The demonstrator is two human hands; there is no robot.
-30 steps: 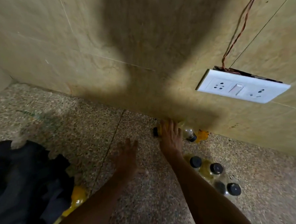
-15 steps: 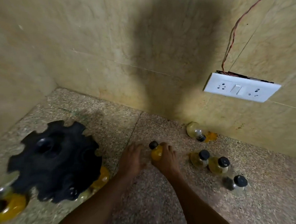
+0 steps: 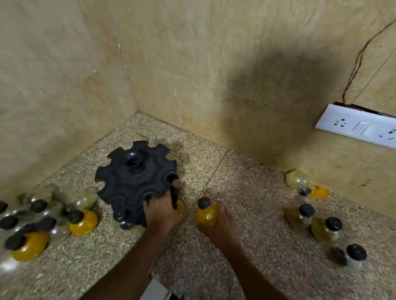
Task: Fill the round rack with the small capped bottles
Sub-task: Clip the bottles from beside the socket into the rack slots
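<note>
Right hand [image 3: 220,222] grips an orange-filled capped bottle [image 3: 206,213] upright at the floor's centre; left hand [image 3: 161,211] grasps the black round rack [image 3: 134,181] (tilted) at ten o'clock from it.

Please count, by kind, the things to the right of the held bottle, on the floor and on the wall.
Standing bottles: 3
Lying bottle: 1
Socket plate: 1
Total: 5
A dark blob beside the nearest bottle is too blurred to count.
</note>
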